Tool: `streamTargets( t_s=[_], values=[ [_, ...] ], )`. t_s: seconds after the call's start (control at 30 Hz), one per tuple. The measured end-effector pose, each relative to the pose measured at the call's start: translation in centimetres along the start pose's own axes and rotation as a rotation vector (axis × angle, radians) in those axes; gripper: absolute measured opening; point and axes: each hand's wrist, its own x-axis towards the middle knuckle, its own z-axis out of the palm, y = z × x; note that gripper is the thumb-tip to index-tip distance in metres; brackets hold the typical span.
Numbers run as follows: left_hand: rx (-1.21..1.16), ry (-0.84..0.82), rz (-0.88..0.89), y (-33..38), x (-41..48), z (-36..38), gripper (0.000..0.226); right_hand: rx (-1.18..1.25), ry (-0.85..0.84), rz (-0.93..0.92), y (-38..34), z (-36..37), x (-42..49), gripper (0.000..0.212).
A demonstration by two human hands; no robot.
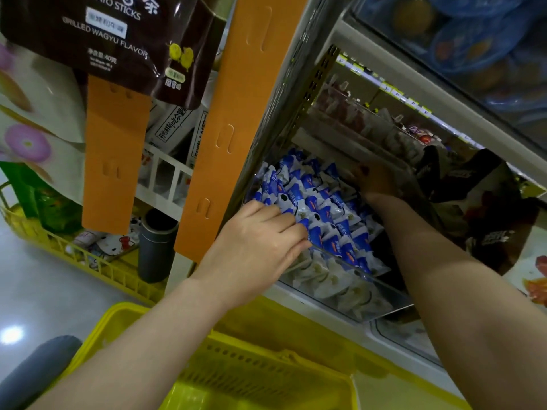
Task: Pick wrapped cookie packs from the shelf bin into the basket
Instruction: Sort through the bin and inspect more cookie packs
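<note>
1. The left hand (260, 241), at the frame's centre, has its fingers curled down into the near left corner of the pile. Its fingertips are buried among the wrappers, so I cannot tell whether a pack is actually pinched.
2. The right hand (376, 179) reaches deeper, to the shaded far side of the pile. It is too dim and blurred to tell its grip.
3. The cookie packs (322, 211), blue and white, fill the clear shelf bin (364, 294), right of centre. They stand on edge in rows running from upper left to lower right.
4. The packs lie directly under the left fingertips and extend up and right from them.
5. The yellow basket (266, 368) sits at bottom centre, below the bin's front wall. The left hand is the nearer one to it, so I judge a short pull back and down would complete the transfer.
</note>
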Motion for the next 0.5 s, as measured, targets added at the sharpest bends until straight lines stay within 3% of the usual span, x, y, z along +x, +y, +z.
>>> streamTargets(
  t_s=[0.23,0.5],
  values=[
    [0.003,-0.02,0.0,-0.05,-0.09,0.03,0.029,0.059,0.026,0.148,0.83,0.74,0.12,0.031],
    [-0.015,-0.041,-0.015,0.01,-0.04,-0.13,0.03,0.076,0.029,0.145,0.46,0.5,-0.02,0.027]
  ],
)
